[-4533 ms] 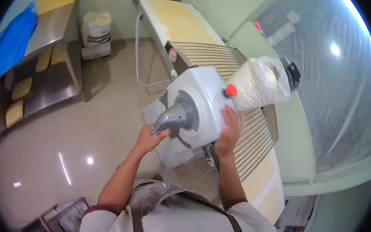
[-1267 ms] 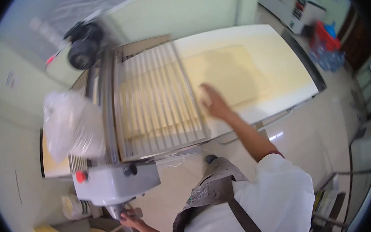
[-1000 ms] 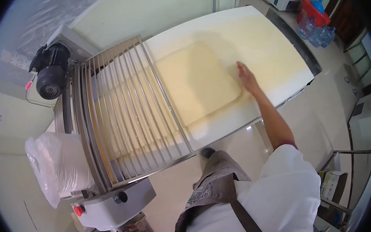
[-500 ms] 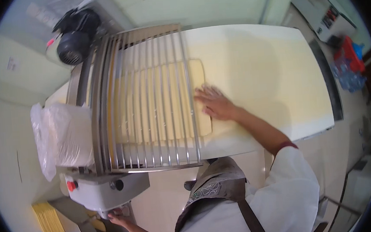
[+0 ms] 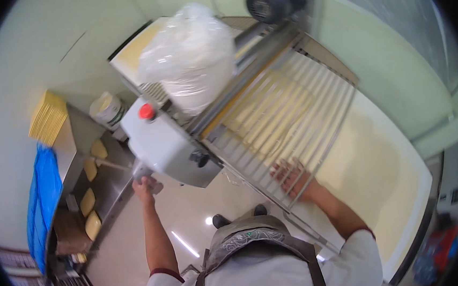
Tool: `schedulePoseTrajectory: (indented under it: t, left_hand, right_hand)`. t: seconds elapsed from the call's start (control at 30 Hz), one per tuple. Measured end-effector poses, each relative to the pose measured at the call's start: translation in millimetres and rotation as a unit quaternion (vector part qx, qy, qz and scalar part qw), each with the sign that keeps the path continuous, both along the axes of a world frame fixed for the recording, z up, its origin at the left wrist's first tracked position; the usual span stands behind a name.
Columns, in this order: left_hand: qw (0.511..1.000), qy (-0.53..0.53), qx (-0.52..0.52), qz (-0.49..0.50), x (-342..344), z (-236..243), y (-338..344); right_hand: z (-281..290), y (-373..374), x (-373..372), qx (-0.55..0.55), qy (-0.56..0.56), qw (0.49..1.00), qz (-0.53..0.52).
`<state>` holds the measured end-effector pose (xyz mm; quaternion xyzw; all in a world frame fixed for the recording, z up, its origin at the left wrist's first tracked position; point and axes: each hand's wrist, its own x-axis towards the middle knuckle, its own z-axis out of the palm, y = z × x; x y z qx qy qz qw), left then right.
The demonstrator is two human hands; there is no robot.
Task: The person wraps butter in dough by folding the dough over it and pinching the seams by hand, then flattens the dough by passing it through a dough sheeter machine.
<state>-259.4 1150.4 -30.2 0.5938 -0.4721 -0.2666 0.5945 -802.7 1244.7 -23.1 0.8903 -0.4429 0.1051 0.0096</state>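
Observation:
A dough sheeter (image 5: 170, 147) with a grey housing and red button stands in front of me. My left hand (image 5: 145, 188) is closed round a grey lever handle (image 5: 141, 171) below the housing. My right hand (image 5: 294, 180) lies under the lower end of the metal bar guard (image 5: 292, 122), its fingers spread and partly crossed by the bars. A pale sheet of dough (image 5: 270, 121) lies beneath the guard, close to the fingertips. Whether they touch it I cannot tell. The light conveyor belt (image 5: 371, 169) runs out to the right.
A clear plastic bag of white stuff (image 5: 193, 65) sits on the machine, near a black motor (image 5: 277, 0). On the left, a steel table (image 5: 114, 176) bears several pale dough pieces (image 5: 93, 223), yellow stacked sheets (image 5: 48, 118), a bucket (image 5: 107, 108) and blue plastic (image 5: 42, 195).
My view has swung left, so the machine appears turned. The dough has shifted further under the guard toward the rollers. My right hand has gone from beside the guard to under its bars; my left stays on the handle.

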Motion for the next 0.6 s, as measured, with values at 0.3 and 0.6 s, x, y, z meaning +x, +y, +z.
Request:
schedulePoseTrajectory:
  t: [0.3, 0.6]
  left_hand:
    - [0.999, 0.034, 0.007, -0.029, -10, 14, -5]
    - [0.995, 0.082, -0.003, -0.047, -11, 8, -7]
  right_hand:
    - [-16, 35, -70, -0.156, -0.174, 0.85, -0.472]
    - [94, -62, 223, -0.061, -0.484, 0.857, -0.166]
